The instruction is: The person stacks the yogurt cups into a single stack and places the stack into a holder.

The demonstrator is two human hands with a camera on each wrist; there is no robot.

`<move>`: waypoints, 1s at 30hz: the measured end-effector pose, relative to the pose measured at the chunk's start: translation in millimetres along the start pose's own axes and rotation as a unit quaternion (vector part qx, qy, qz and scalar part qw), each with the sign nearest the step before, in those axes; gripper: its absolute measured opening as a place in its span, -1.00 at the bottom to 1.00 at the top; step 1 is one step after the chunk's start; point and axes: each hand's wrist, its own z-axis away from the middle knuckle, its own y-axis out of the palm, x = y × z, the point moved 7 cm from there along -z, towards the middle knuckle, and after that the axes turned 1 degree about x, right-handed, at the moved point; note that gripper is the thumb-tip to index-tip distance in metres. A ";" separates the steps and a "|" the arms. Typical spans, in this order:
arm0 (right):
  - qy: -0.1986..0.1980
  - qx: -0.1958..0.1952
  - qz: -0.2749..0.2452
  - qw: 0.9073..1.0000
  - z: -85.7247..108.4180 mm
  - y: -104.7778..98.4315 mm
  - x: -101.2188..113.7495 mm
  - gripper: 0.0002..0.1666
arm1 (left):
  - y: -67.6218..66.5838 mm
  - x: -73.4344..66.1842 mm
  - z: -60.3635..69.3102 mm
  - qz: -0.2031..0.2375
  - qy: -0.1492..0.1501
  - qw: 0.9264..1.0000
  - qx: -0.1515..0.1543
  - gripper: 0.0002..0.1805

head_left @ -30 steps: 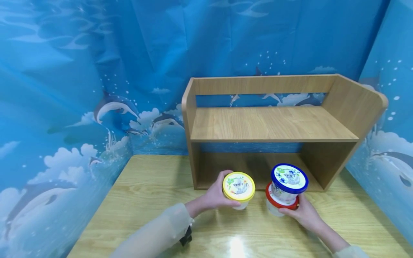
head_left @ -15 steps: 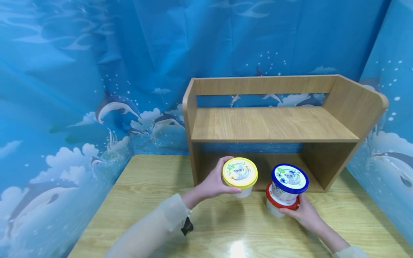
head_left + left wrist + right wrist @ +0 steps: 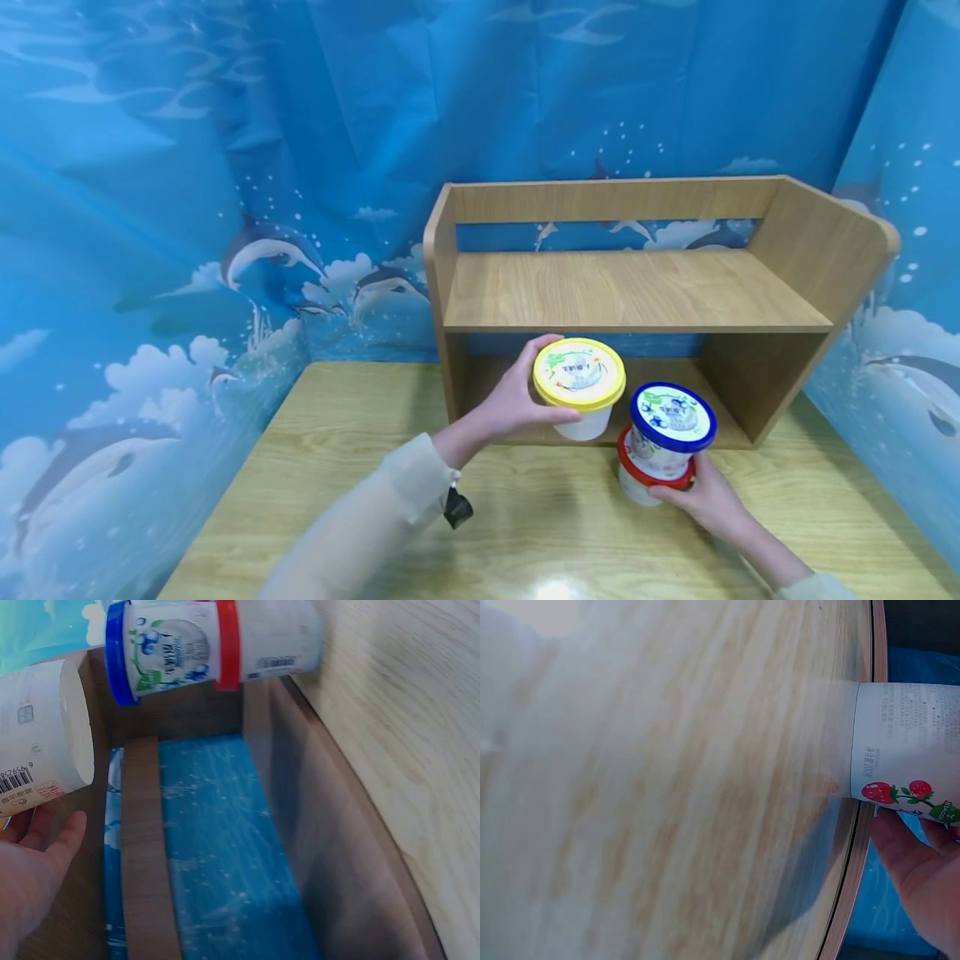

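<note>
My left hand (image 3: 517, 403) grips a white tub with a yellow lid (image 3: 579, 375), lifted off the table in front of the shelf's lower level. In the left wrist view the underside and barcode of that tub (image 3: 37, 735) show beside the left hand (image 3: 37, 877). To its right a tub with a blue lid (image 3: 673, 417) stands on a tub with a red lid (image 3: 637, 479), which rests on the table. My right hand (image 3: 708, 498) holds the red-lidded tub from the right. In the right wrist view that lower tub (image 3: 907, 750) carries printed strawberries.
A two-level wooden shelf (image 3: 637, 287) stands on the wooden table (image 3: 360, 417) behind the tubs. Blue curtains with printed dolphins (image 3: 360, 108) hang behind and at both sides. A dark tag (image 3: 457, 507) dangles at the left cuff.
My left hand has raised the yellow-lidded tub from near the table and carried it rightward, nearer the blue-lidded tub. The right hand and the stack have stayed put.
</note>
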 end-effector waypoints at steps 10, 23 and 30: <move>-0.007 -0.004 0.007 1.000 1.2 0.1 0.8 0.04 | 17.6 -18.1 -25.5 0.018 -0.012 1.000 0.009 -0.03; -0.015 -0.014 0.015 1.000 0.8 -1.1 0.2 0.02 | 49.4 -18.9 -56.4 0.011 -0.017 1.000 0.024 -0.04; -0.023 -0.013 -0.002 1.000 1.5 -1.1 0.8 -0.01 | 70.6 -17.2 -66.9 0.003 -0.042 0.999 0.027 -0.07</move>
